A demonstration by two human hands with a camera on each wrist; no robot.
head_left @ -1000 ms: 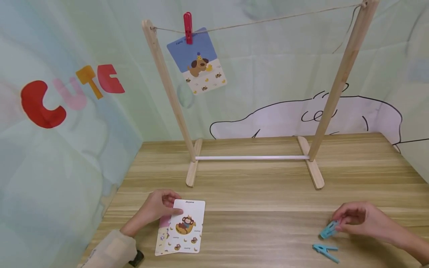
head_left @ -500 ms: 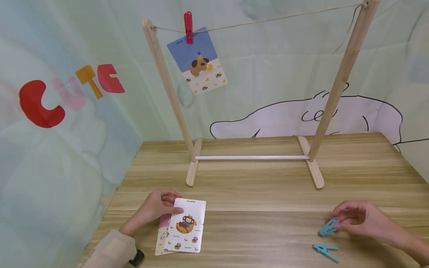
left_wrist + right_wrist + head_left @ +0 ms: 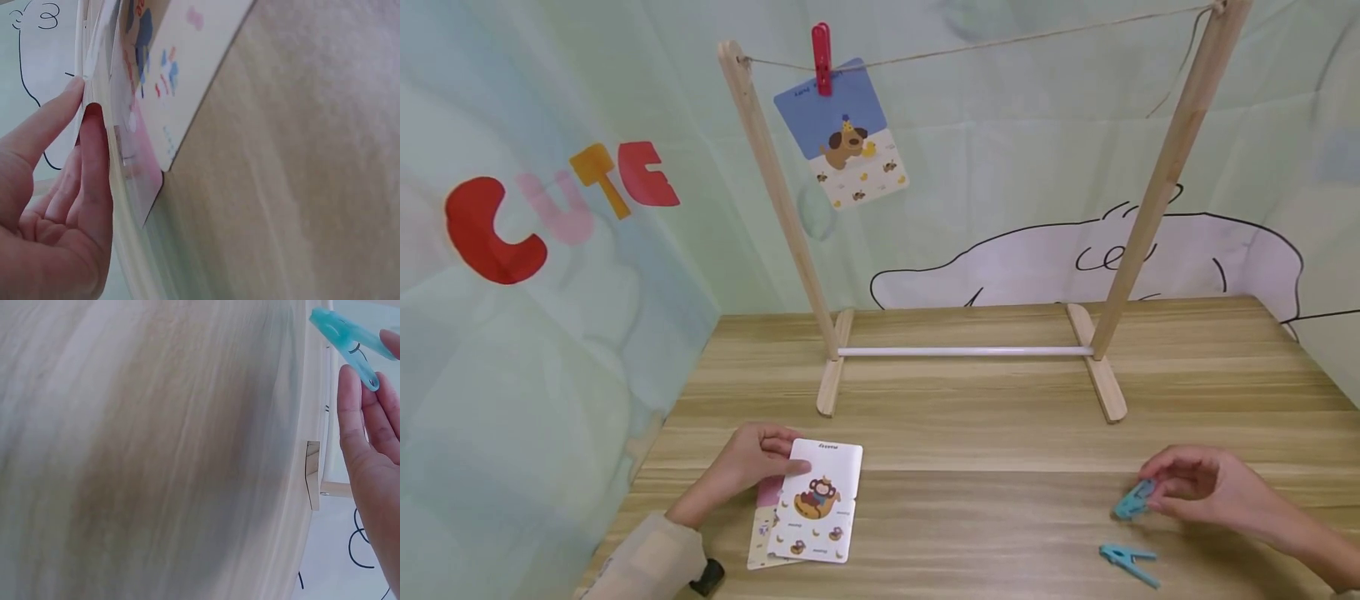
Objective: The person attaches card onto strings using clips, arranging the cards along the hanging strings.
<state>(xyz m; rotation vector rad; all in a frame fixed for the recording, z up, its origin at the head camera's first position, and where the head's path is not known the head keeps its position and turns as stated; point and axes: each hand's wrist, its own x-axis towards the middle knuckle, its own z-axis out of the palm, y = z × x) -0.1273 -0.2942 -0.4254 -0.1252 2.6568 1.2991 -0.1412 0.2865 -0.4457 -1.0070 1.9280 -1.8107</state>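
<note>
We find the left hand point(image 3: 756, 462) with its grip narrow, pinching the monkey card point(image 3: 814, 504) at its upper corner; part of the fingers is hidden behind it. The heading is inverted and too small for us to read. Beneath lies a pink-and-cream card point(image 3: 762, 533), mostly covered (we cannot tell whether another is under it). The right hand point(image 3: 1198, 487) pinches a turquoise clothespin point(image 3: 1133, 501) by its handle ends, just above the counter point(image 3: 985, 517); in the right wrist view the frame's edge cuts off the thumb. A second turquoise clothespin point(image 3: 1118, 556) lies near. Behind, a red clothespin point(image 3: 822, 62) fixes the puppy card point(image 3: 850, 142) to the string point(image 3: 1022, 40), covering some of its heading.
</note>
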